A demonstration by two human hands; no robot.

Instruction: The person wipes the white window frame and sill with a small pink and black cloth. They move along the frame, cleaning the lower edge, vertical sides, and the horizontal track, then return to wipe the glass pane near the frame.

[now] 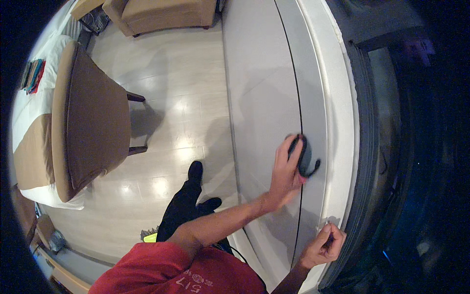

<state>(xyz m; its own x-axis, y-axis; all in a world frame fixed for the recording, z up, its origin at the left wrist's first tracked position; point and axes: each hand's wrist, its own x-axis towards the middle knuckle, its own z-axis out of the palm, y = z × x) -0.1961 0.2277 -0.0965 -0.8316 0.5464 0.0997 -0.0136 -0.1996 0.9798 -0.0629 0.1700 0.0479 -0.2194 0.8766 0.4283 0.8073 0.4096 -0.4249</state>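
My left hand (288,169) is closed around a black, curved, S-shaped item (304,161) with a reddish part at its lower end. It lies against the grey panel (257,95), over a thin black line (295,73) running the panel's length. What exactly the item is cannot be told; the hand looks slightly blurred. Lower right, my right hand (325,244) is at the white ledge (339,147), thumb and fingertips pressed together. Whether something small is between them cannot be seen.
A brown upholstered chair (99,117) stands at left beside a bed with folded cloths (35,75). A brown armchair (165,14) is at the top. A yellow-green brush head (149,238) lies near my legs. Dark glass (422,147) borders the ledge at right.
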